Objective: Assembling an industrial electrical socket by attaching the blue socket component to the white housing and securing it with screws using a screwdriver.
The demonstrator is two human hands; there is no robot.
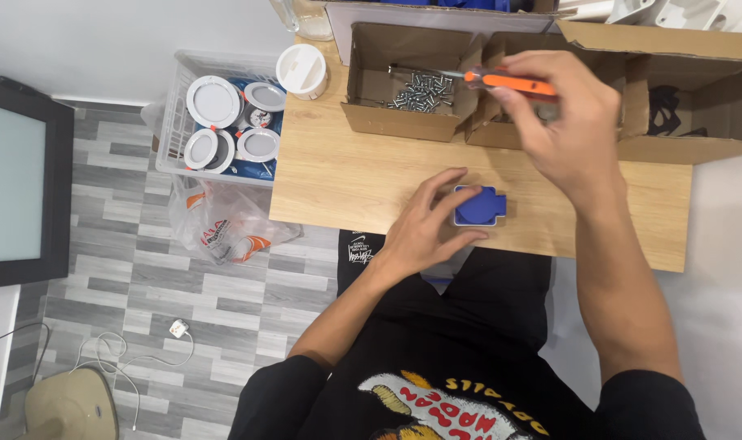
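Left hand (430,218): rests on the table (346,175), fingers spread and curled around the left edge of the blue socket (480,205), touching it and steadying it.
Blue socket: lies flat on the table near its front edge, at 3 o'clock from the left hand.
Right hand (568,122): raised above the table at 1 o'clock from the socket, fingers closed around the orange-handled screwdriver (477,79).
Screwdriver: held nearly level, its metal tip pointing toward 9 o'clock over the screws.
Cardboard box (410,80): open, at 11 o'clock from the socket, with loose silver screws (424,90) inside.
Plastic crate (216,114): off the table's left edge at 9 o'clock, holding round white lamps (213,102).
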